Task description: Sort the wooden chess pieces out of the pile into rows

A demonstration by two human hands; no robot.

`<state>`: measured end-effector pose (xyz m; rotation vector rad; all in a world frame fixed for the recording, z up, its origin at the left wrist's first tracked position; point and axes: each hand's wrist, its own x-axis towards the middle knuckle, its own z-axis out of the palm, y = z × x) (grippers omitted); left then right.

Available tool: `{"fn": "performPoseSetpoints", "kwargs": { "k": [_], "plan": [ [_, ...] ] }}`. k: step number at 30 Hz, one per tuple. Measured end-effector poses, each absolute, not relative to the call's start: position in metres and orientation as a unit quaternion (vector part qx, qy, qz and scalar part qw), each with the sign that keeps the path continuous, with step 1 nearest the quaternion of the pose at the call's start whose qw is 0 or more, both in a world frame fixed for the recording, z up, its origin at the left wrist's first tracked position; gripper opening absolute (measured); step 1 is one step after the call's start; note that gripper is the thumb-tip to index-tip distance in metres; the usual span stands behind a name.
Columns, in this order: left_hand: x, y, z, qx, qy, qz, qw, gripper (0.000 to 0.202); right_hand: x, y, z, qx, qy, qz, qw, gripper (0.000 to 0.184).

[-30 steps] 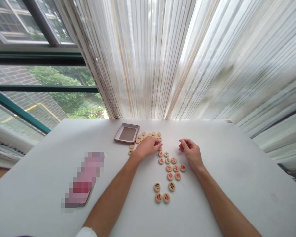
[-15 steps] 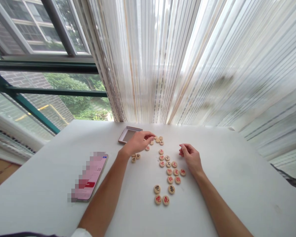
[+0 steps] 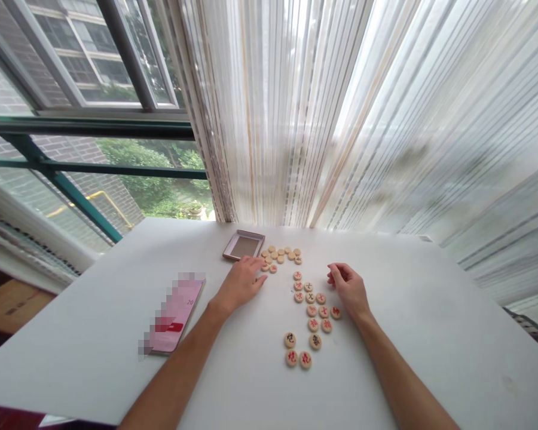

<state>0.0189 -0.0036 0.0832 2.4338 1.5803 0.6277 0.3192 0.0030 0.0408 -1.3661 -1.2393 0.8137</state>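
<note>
My left hand point(image 3: 242, 282) lies low over the table, fingers stretched out and thumb apart. Its fingertips are close to two xiangqi pieces point(image 3: 273, 269), one of them marked in red; whether they touch is unclear. Beyond them is a group of mostly blank-faced wooden pieces point(image 3: 280, 259). My right hand point(image 3: 347, 285) rests at the right with its fingers curled in, and anything inside is hidden. Left of it runs a staggered column of red and black marked pieces point(image 3: 311, 297). Nearer to me sit a black-marked cannon piece point(image 3: 289, 340) and two red-marked pieces point(image 3: 291, 358).
A shallow open box lid point(image 3: 227, 254) lies at the back, just past my left hand. On the left is a phone point(image 3: 179, 316) with a pink screen, partly pixelated. The white table point(image 3: 251, 382) ends at a striped curtain point(image 3: 269, 149) and a window.
My left hand has drawn back toward me and left from the far pieces, uncovering them. It now covers the spot where several black-marked pieces lay. My right hand stays put; the view shifts slightly.
</note>
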Motion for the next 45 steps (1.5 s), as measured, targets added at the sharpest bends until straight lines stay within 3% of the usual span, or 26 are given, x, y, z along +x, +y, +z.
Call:
{"fn": "performPoseSetpoints", "kwargs": {
  "k": [4, 15, 24, 30, 34, 38, 45],
  "plan": [
    [0.026, -0.011, 0.068, 0.811, 0.546, 0.212, 0.022, 0.038, 0.319, 0.003, 0.040, -0.572, -0.525, 0.343, 0.529, 0.042],
    [0.024, -0.016, 0.066, 0.825, 0.527, 0.204, -0.025, 0.027, 0.318, 0.001, 0.043, -0.577, -0.534, 0.341, 0.514, 0.039],
    [0.029, -0.024, 0.068, 0.841, 0.495, 0.218, 0.014, 0.008, 0.316, 0.000, 0.044, -0.585, -0.549, 0.322, 0.502, 0.038],
    [0.036, -0.027, 0.064, 0.860, 0.460, 0.218, 0.043, 0.024, 0.304, -0.014, 0.055, -0.576, -0.636, 0.216, 0.466, 0.027],
    [0.036, -0.030, 0.066, 0.865, 0.422, 0.248, 0.113, 0.027, 0.290, -0.030, 0.067, -0.520, -0.717, 0.180, 0.429, 0.020],
    [0.044, -0.037, 0.071, 0.825, 0.383, 0.328, 0.255, 0.029, 0.278, -0.043, 0.075, -0.451, -0.775, 0.194, 0.398, 0.016],
    [0.063, -0.045, 0.067, 0.685, 0.341, 0.402, 0.503, 0.028, 0.267, -0.055, 0.079, -0.377, -0.814, 0.211, 0.389, 0.029]
  ]
}}
